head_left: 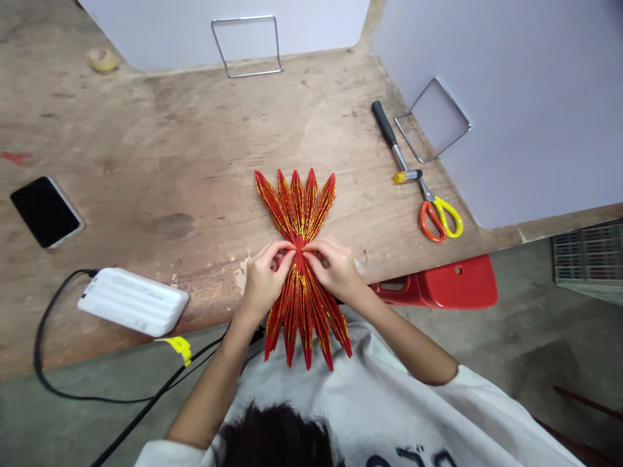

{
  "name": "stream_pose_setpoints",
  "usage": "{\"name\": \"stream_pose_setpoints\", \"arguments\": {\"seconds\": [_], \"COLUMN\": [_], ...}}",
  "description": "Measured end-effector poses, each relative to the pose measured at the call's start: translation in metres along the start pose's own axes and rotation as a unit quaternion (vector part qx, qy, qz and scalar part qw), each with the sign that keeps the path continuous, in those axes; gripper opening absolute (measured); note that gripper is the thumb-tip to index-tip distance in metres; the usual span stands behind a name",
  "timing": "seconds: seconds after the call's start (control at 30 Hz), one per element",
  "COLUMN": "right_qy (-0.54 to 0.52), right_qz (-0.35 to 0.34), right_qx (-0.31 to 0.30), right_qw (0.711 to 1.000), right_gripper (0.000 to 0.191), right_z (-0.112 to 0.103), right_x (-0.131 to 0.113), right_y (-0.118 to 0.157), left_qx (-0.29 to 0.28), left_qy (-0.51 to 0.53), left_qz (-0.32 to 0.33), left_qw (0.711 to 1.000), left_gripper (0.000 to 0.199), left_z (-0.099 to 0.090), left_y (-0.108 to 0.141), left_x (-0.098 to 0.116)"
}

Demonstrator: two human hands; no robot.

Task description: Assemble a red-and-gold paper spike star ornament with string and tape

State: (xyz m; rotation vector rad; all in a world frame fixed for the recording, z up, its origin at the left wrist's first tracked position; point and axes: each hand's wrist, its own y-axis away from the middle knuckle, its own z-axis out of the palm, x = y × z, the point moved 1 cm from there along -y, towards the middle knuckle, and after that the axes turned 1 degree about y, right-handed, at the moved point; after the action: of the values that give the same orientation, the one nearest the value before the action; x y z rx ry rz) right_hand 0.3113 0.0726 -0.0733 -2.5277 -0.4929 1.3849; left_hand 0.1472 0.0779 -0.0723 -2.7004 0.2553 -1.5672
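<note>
A red and gold pleated paper fan decoration lies across the table's front edge, gathered tight at its waist, its pointed folds spreading away from me and back toward my shirt. My left hand pinches the gathered waist from the left, thumb and forefinger pressed together. From the right, my right hand pinches the same spot, its fingertips almost touching the left ones. Whatever is between the fingertips besides the paper is too small to make out.
On the wooden table are a hammer, scissors, a tape roll, a phone and a cabled white power bank. White panels with wire stands border it. A red stool stands beyond the front edge.
</note>
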Motion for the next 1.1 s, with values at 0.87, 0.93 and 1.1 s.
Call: {"name": "stream_pose_setpoints", "arguments": {"seconds": [0.87,0.93,1.1], "right_qy": [-0.048,-0.052,-0.081], "right_qz": [0.024,-0.001,-0.008], "right_qx": [-0.028,-0.026,-0.011], "right_qw": [0.998,0.998,0.997], "right_gripper": [0.012,0.015,0.015], "right_z": [-0.007,-0.007,-0.003], "right_x": [-0.003,-0.004,-0.003], "right_y": [-0.011,-0.014,-0.015], "left_qx": [0.068,0.065,0.062], "left_qy": [-0.009,0.008,0.104], "left_qz": [0.038,0.033,-0.045], "left_qw": [0.997,0.997,0.992], "left_gripper": [0.006,0.007,0.009], "left_z": [-0.001,-0.001,0.008], "left_y": [0.001,-0.001,-0.001], "left_x": [0.009,0.010,0.003]}}
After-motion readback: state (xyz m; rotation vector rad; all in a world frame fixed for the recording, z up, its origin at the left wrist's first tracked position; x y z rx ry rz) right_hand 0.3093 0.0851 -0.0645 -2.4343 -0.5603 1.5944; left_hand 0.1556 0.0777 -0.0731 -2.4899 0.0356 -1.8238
